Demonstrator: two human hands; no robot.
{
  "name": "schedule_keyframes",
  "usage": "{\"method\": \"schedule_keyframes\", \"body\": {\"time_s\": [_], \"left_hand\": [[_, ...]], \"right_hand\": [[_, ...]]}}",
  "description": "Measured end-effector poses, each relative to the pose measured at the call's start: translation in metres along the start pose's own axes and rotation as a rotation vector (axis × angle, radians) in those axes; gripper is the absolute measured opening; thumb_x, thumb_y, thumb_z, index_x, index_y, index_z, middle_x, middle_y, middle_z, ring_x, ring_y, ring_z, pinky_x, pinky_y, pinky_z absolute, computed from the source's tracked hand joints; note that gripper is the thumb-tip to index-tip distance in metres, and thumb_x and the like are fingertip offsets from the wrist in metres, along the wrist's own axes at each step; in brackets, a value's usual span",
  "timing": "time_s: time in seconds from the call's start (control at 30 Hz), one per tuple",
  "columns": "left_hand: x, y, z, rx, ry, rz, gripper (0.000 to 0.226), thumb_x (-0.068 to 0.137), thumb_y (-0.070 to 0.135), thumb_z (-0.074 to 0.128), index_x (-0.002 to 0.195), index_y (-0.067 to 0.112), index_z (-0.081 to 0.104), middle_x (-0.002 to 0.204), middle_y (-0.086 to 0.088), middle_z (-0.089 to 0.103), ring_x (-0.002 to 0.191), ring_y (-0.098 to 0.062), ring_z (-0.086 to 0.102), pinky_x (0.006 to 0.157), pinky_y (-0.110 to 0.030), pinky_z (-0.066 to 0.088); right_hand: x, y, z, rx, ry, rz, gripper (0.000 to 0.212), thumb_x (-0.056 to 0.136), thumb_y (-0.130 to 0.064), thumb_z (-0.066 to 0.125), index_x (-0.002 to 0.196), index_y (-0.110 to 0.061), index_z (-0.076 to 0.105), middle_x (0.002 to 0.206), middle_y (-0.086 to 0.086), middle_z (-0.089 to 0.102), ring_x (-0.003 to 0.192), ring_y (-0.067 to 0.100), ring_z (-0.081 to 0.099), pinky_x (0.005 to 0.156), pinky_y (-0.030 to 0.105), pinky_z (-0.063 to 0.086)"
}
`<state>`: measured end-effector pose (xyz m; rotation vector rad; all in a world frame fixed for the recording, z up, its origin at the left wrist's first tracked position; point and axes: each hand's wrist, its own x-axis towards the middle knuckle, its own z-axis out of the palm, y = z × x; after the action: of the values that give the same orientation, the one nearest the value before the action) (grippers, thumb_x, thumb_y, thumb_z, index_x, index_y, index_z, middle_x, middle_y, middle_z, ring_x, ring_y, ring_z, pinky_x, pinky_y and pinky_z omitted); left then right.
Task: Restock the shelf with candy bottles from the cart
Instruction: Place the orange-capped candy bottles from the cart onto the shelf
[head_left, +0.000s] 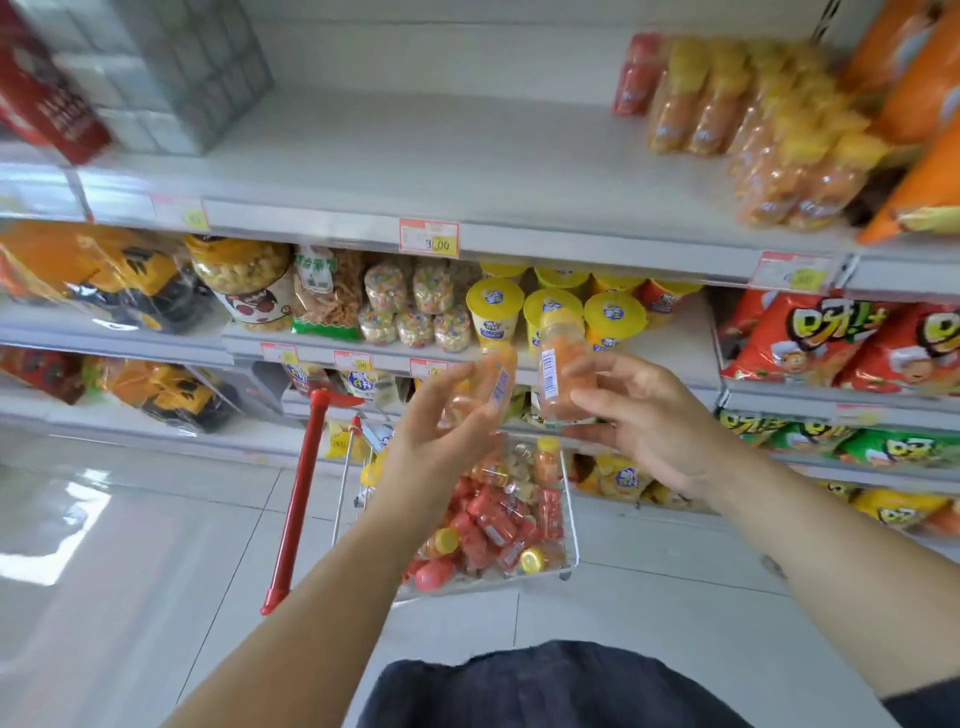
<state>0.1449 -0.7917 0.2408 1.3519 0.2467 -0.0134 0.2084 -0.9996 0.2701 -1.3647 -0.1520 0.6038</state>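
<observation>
My left hand (441, 415) grips a clear bottle of orange candy (493, 382), tilted, at mid-frame. My right hand (639, 415) pinches a second orange candy bottle with a yellow cap (558, 358), held upright beside the first. Both are raised above the wire cart (569, 499), which holds several red and orange candy bottles (493, 519). On the white upper shelf (415, 156), a group of orange candy bottles with yellow caps (753, 130) stands at the right, with a red bottle (636, 73) behind them.
The cart's red handle (298, 499) rises at the left. Yellow-lidded cups (550, 312) and snack jars fill the middle shelf right behind my hands. Orange chip bags (919, 104) sit at the far right, boxes (156, 67) on the upper left. Tiled floor lies below.
</observation>
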Motion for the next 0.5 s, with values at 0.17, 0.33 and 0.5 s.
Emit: {"method": "schedule_keyframes", "body": {"time_s": [0.17,0.33,0.5], "left_hand": [[-0.002,0.025,0.047,-0.235,-0.004,-0.085,0.019,0.101,0.027,0.05,0.097,0.02,0.067,0.065,-0.007,0.065,0.074,-0.023,0.067,0.086,-0.046,0.055],[0.022,0.034,0.075,-0.316,-0.139,-0.129,0.019,0.098,0.014,0.055,0.115,0.022,0.058,0.09,-0.007,0.065,0.071,-0.025,0.065,0.077,-0.041,0.056],[0.056,0.054,0.09,-0.391,-0.245,-0.191,0.057,0.087,0.014,0.063,0.141,0.018,0.044,0.09,-0.006,0.075,0.067,-0.02,0.07,0.097,-0.045,0.049]], "right_hand": [[-0.024,-0.018,-0.018,0.219,0.141,-0.011,0.037,0.069,-0.025,0.087,0.077,-0.026,0.051,0.1,0.012,0.065,0.08,0.027,0.064,0.06,0.028,0.046],[-0.029,-0.034,-0.033,0.341,0.302,0.012,0.028,0.078,-0.018,0.073,0.091,-0.018,0.048,0.102,0.015,0.063,0.069,0.023,0.063,0.057,0.027,0.043],[-0.01,-0.056,-0.046,0.492,0.391,0.061,0.037,0.074,-0.024,0.07,0.109,-0.012,0.065,0.096,0.014,0.069,0.071,0.025,0.07,0.057,0.028,0.058]]}}
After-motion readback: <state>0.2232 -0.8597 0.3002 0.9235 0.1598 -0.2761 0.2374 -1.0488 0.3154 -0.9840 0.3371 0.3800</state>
